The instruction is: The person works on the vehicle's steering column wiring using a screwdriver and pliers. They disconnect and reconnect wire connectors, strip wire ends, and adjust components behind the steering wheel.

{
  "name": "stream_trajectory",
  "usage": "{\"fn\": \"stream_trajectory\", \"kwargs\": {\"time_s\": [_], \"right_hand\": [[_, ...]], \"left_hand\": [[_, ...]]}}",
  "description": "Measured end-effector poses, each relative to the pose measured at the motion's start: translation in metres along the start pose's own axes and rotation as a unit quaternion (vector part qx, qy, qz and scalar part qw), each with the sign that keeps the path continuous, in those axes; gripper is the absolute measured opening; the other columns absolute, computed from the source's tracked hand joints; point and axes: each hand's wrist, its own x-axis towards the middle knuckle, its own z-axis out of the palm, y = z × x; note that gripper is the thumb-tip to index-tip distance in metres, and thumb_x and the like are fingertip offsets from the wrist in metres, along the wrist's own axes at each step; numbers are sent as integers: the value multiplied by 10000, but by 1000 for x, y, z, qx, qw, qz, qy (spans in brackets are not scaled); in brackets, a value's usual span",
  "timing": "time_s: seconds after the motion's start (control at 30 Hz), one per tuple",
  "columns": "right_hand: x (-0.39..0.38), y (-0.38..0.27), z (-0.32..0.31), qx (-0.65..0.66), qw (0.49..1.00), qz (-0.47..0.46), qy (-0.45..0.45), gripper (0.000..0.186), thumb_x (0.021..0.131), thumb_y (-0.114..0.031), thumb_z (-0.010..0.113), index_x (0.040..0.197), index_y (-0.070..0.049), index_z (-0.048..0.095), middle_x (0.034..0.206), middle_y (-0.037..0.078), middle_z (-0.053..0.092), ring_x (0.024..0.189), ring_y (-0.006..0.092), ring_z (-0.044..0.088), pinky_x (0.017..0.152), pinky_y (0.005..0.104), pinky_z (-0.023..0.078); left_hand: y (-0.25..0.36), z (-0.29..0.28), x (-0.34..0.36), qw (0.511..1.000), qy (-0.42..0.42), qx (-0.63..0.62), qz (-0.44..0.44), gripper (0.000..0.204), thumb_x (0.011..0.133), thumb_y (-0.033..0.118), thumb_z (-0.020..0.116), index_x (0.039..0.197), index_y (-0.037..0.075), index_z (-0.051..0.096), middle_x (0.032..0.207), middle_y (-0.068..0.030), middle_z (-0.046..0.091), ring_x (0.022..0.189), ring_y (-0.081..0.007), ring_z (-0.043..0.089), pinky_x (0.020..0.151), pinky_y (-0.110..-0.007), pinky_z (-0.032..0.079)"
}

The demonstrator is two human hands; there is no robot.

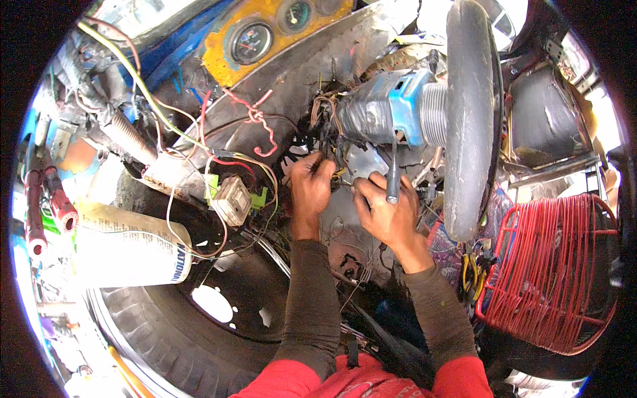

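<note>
Both my hands work below the steering column [368, 116], among a tangle of dark wires [323, 123]. My left hand [309, 191] is closed, its thumb and fingertips pinched on a wire in that tangle. A short gap to the right, my right hand [390, 211] has thumb and forefinger pressed together on a thin wire end. Small yellowish wires [341, 176] show between the two hands. Just above my right hand a grey column lever [393, 174] hangs down. The fingertips partly hide what they grip.
The black steering wheel [464, 119] stands upper right, above a red rack wound with red wire [551, 272]. Pliers with yellow handles [470, 275] lie beside it. At left are a tyre [152, 338], a white cylinder [133, 245], a beige connector box [232, 201] and a yellow gauge panel [275, 40].
</note>
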Motion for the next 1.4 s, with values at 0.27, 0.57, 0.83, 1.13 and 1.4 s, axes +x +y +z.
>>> {"fn": "stream_trajectory", "kwargs": {"time_s": [0.27,0.57,0.83,1.13,1.4], "right_hand": [[5,-5,-8,0,1000,21,-9,75,827,-175,726,874,-118,737,801,58,657,734,305,654,737,419,499],[-32,29,0,15,998,55,5,176,859,-175,724,1017,-97,727,864,122,681,857,353,676,792,468,523],[-175,164,-117,-293,882,366,-53,175,900,-156,636,1035,-53,680,1066,146,653,1070,339,616,964,507,432],[-157,147,-77,-146,922,335,128,387,824,-88,646,1203,-26,611,1246,215,570,1107,413,558,978,517,429],[-70,171,91,579,648,407,280,313,918,-265,627,1106,-18,664,978,186,692,910,324,672,828,427,508]], "left_hand": [[-4,1,1,1000,5,-10,-10,214,830,117,590,733,-50,496,628,-19,392,636,-110,371,564,-353,339],[-8,3,0,999,44,19,-9,199,850,117,634,869,-81,626,733,-44,578,722,-153,499,670,-356,433],[-47,-4,-4,975,171,64,-124,388,875,192,746,1127,-96,685,1144,-153,688,1031,-266,647,1014,-385,453],[-25,-25,4,984,46,-71,-158,205,930,194,674,1007,8,637,856,-83,655,725,-182,632,637,-327,524],[30,-28,2,978,-1,20,-208,175,939,203,635,943,29,619,771,-72,621,588,-166,589,497,-299,474]]}}
